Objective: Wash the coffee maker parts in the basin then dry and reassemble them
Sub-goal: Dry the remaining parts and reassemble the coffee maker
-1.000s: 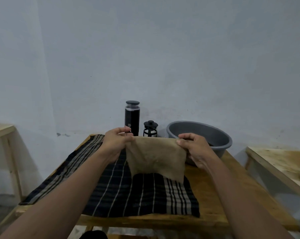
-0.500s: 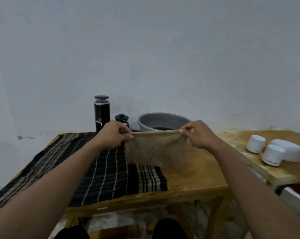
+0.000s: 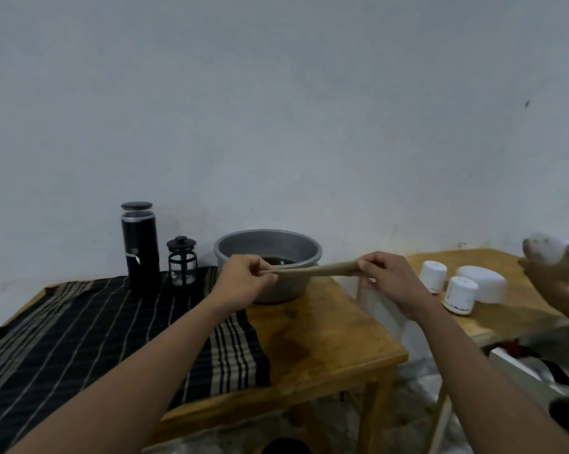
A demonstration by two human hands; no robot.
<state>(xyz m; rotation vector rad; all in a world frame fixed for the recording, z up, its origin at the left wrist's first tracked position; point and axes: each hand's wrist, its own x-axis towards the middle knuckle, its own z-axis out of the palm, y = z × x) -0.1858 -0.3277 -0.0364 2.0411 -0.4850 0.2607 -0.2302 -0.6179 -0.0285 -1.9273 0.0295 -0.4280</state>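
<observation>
Brown cloth (image 3: 312, 269) is pulled flat between the left hand (image 3: 243, 283) and right hand (image 3: 386, 280), fingers pinched tight on each end. It hangs in front of the grey round plastic basin (image 3: 266, 247). At nine o'clock from the basin stands the small black glass coffee press (image 3: 182, 261)

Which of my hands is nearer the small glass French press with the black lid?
Left. The left hand is just right of the French press; the right hand is farther right, beyond the basin.

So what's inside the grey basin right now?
Dark liquid shows at the bottom of the grey basin; the stretched tan cloth and the near wall hide the rest.
</observation>
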